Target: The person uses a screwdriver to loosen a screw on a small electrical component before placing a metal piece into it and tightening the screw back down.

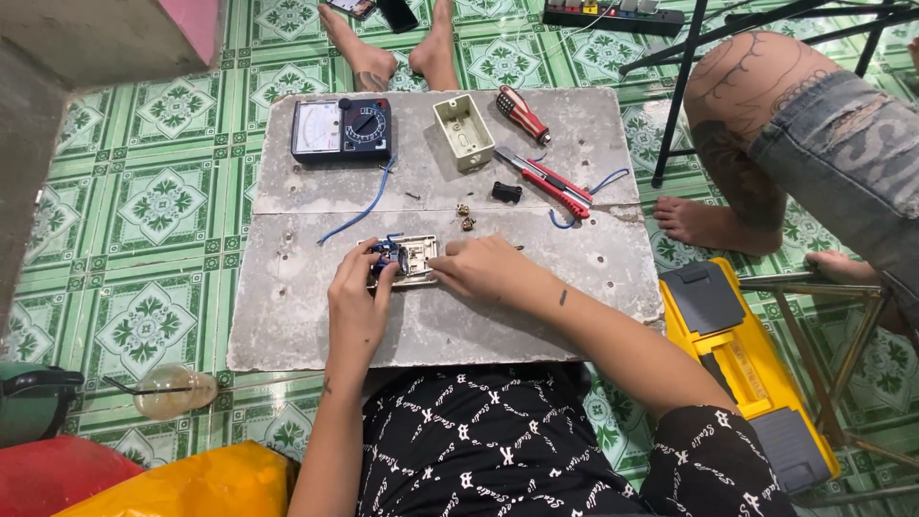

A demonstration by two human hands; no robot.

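Black patterned shirt (498, 450) nearest, and beyond it both hands pinch the switch plate (410, 260) mid-slab (287, 316), left hand (356, 302) gripping its near edge, right hand (479, 268) its side — light, rigid plastic, likely brittle, best held by the rims.

1. The meter (342, 129) lies at the far left of my worktop (287, 325). It is a flat black rectangle. Its left half is a pale dial window, the nearest thing here to a screen, and its right half carries a round black knob ringed with small white marks.
2. A phone (351, 8) lies on the floor beyond the worktop, by another person's feet. Its screen faces up and shows mixed colours, cut off by the picture's top edge.
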